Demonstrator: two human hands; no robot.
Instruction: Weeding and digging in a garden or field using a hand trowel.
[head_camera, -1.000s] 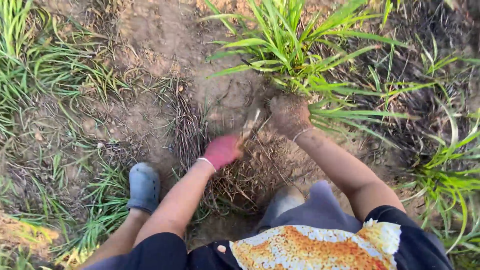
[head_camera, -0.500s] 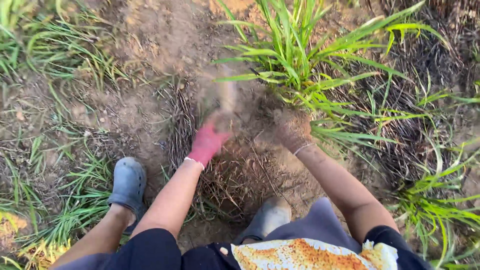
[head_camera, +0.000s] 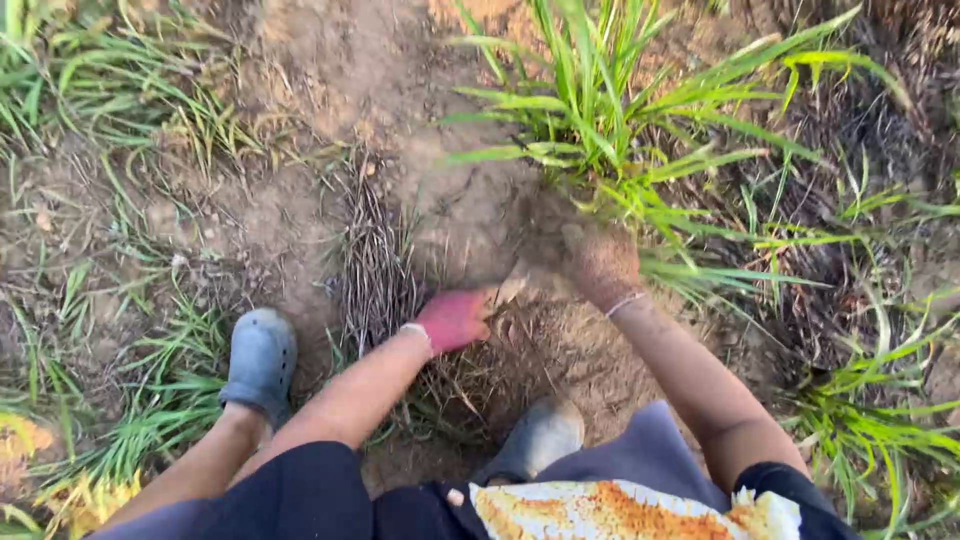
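Left hand (head_camera: 455, 318) digs; right hand (head_camera: 600, 262) grips grass clump (head_camera: 590, 120).

Warm low sunlight, soft shadows among grass, motion blur around both hands, edges slightly stretched

Outdoor setting; the floor is bare brown soil (head_camera: 330, 70), dry and crumbly, with small clods and pebbles. A mat of dry, grey-brown dead grass (head_camera: 375, 265) lies flattened across the middle of the ground. Green grass tufts (head_camera: 130, 95) grow along the upper left edge, and further green blades (head_camera: 170, 400) stand at the lower left, some yellowed at the corner. Along the right side, darker matted stalks (head_camera: 850, 130) cover the soil, with bright green shoots (head_camera: 880, 420) rising through them. Light is natural daylight, warm and direct, brightest on the soil at the top.
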